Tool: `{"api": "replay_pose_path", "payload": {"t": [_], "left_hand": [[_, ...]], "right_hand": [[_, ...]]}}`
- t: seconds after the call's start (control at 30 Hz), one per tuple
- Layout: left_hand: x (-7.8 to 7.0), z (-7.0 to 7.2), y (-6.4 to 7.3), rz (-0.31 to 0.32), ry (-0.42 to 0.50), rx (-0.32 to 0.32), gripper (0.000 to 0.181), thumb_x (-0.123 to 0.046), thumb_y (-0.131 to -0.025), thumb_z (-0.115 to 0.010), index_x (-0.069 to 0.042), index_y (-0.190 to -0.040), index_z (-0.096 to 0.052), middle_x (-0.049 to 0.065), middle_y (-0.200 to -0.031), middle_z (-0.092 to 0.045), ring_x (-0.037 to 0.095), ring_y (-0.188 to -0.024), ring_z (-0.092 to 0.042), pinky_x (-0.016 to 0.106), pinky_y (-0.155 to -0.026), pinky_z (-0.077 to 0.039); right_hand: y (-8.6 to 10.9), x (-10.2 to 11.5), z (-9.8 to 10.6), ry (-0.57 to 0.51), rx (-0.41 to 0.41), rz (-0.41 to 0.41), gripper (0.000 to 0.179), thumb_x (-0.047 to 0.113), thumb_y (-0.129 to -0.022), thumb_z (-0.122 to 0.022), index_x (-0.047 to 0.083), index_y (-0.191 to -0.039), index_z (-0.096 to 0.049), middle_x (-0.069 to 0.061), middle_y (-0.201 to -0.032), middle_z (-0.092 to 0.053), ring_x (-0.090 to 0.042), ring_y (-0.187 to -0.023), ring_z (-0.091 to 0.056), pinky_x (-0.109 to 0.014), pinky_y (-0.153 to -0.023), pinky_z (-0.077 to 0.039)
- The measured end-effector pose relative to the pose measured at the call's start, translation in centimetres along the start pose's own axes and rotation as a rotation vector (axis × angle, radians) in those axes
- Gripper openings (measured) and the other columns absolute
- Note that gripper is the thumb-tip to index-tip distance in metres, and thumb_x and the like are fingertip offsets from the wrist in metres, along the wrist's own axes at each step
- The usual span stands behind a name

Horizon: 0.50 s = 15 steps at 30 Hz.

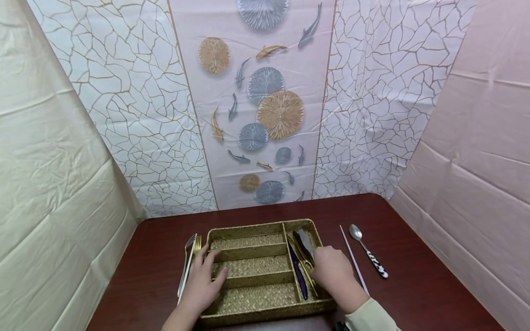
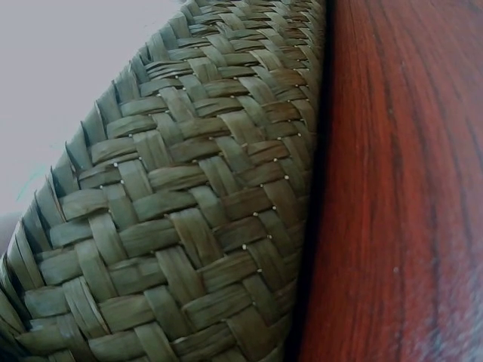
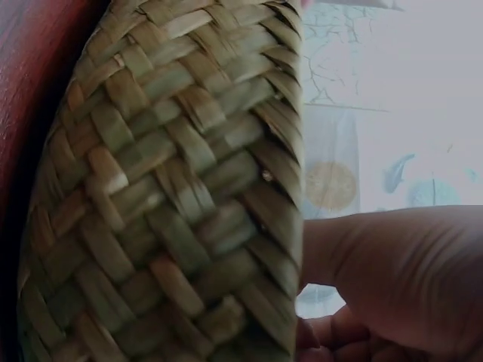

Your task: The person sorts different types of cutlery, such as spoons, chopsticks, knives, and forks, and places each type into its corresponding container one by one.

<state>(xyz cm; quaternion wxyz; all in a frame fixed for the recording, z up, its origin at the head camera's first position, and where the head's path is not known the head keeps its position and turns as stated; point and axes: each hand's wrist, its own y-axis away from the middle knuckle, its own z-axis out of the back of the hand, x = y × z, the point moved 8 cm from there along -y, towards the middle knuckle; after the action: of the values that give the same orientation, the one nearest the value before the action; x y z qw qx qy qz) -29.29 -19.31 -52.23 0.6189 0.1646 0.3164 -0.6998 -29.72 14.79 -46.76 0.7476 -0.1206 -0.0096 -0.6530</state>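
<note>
Left grip lying over tray, fingers apart; right grip covering cutlery, closure unclear; aligning lengthwise probably helping.

No text, label, brand, number or sign can be read in any of the three views.
</note>
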Motion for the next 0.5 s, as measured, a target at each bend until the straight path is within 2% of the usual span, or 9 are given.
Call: {"api": "replay_pose_path", "payload": {"t": [0.13,0.3,0.5], "left_hand": [[0.0,0.0,0.0,-0.004,-0.002,-0.002,0.054,-0.029,-0.105,-0.076,-0.011,-0.154,-0.060,0.024,-0.173,-0.030,0.055,-0.154,-0.035,0.075,-0.112,-0.041],[0.0,0.0,-0.1,0.009,-0.007,0.014,0.054,-0.030,-0.106,-0.075,-0.011,-0.155,-0.060,0.024,-0.174,-0.029,0.056,-0.154,-0.034,0.075,-0.111,-0.041],[0.0,-0.1,-0.1,0.009,-0.011,0.021,0.054,-0.030,-0.107,-0.075,-0.011,-0.155,-0.059,0.024,-0.174,-0.028,0.056,-0.154,-0.034,0.075,-0.111,-0.041]], "right_hand": [[-0.1,0.6,-0.1,0.054,-0.038,0.015,0.033,0.005,-0.076,-0.084,0.014,-0.062,-0.055,-0.010,-0.067,-0.063,-0.030,-0.055,-0.062,-0.050,-0.049,-0.053],[-0.2,1.1,-0.4,0.087,-0.057,0.034,0.028,0.002,-0.077,-0.083,0.011,-0.065,-0.059,-0.011,-0.068,-0.064,-0.032,-0.056,-0.065,-0.050,-0.049,-0.055],[-0.6,1.2,-1.0,0.103,-0.040,0.030,0.025,0.001,-0.079,-0.083,0.010,-0.067,-0.063,-0.010,-0.067,-0.064,-0.032,-0.057,-0.065,-0.050,-0.049,-0.056]]}}
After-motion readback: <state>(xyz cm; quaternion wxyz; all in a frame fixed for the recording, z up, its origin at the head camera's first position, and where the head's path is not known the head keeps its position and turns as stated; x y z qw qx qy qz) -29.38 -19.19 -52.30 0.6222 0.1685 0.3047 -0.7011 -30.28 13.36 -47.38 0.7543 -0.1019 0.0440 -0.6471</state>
